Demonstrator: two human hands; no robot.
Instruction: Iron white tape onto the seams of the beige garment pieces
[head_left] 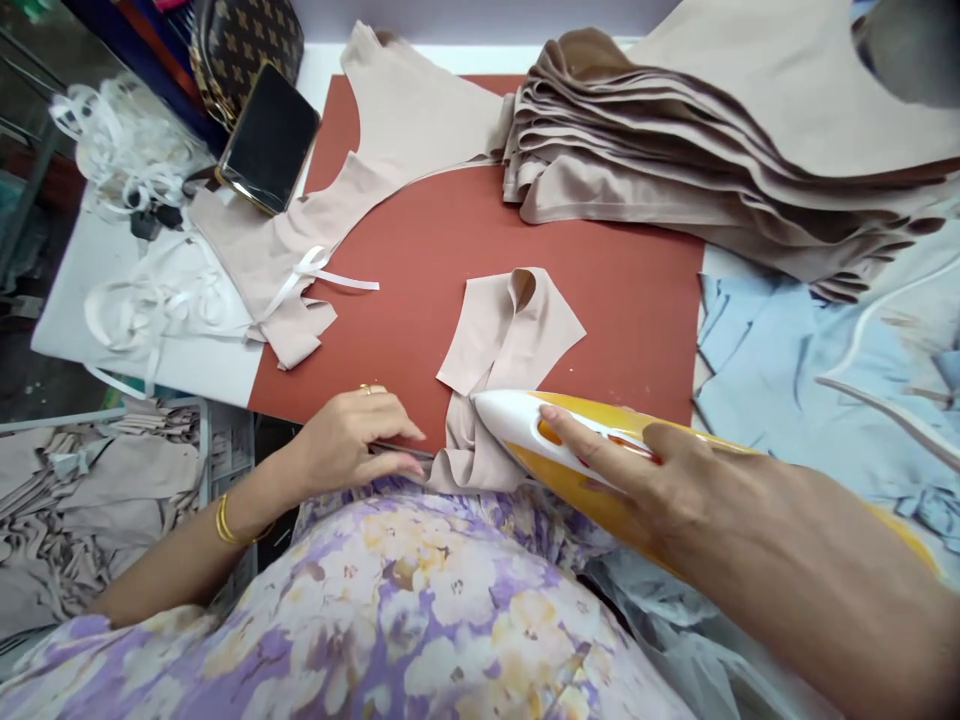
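The one view looks from the person's head, forward and steeply down onto the red mat (420,250). The flowered dress (412,610) fills the bottom edge, while the stack of beige fabric (712,150) and the phone (270,135) lie at the far top. It sits close, with the left hand (352,440) and the right hand (645,470) on the iron (525,425) large in the lower half. The wide view also takes in a bin of scraps (90,500) low on the left and blue cloth (810,370) on the right.
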